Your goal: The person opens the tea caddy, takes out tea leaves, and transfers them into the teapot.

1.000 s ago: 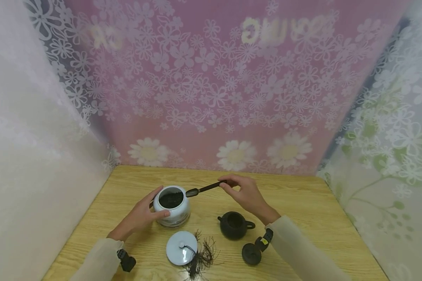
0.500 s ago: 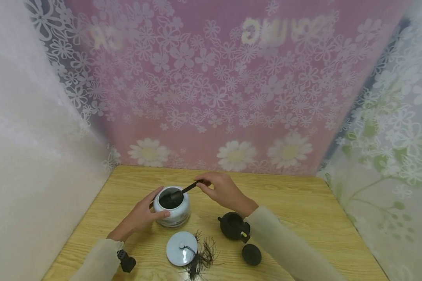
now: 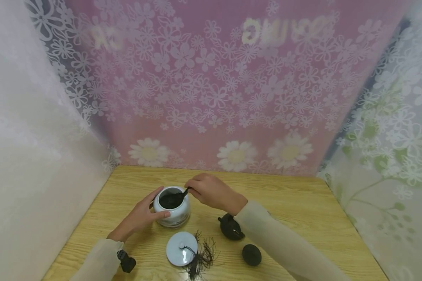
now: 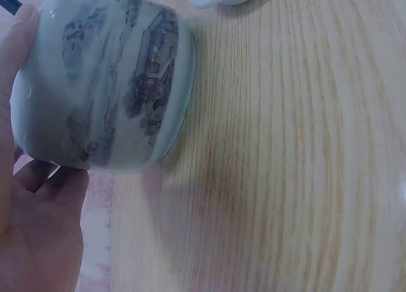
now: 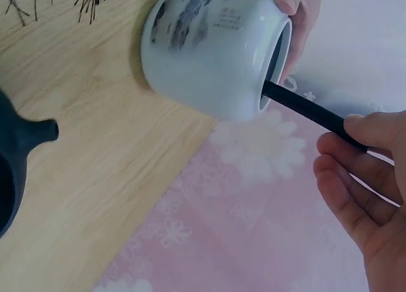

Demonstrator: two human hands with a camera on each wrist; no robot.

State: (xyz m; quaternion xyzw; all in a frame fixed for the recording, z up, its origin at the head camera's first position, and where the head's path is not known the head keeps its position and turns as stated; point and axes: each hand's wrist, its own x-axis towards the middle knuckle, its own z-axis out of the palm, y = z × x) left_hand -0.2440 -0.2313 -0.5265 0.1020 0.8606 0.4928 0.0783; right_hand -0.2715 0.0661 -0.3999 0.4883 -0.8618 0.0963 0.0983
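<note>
A white porcelain jar [image 3: 176,215] with a painted landscape stands at the left of the table, mouth up, dark loose tea [image 3: 169,201] inside. My left hand [image 3: 139,214] holds it from the left, thumb across the front and fingers behind. In the left wrist view the jar's painted side [image 4: 108,82] shows close up. Above the jar's right rim, my right hand [image 3: 212,191] pinches the dark handle of a tea scoop [image 3: 186,192]. The right wrist view shows the scoop's handle [image 5: 311,113] running into the jar's mouth; its head is hidden there.
In front of the jar lies its white lid [image 3: 179,253], a tassel of dark strands [image 3: 198,261] tied to the knob. A dark teapot [image 3: 227,226], partly behind my right sleeve, and its round lid [image 3: 251,255] sit right of that on the wooden table [image 3: 295,203].
My right hand has moved left from beside the jar to its rim, and the scoop has gone from outside into the jar. The left hand keeps its place. The right sleeve now covers the teapot's handle.
</note>
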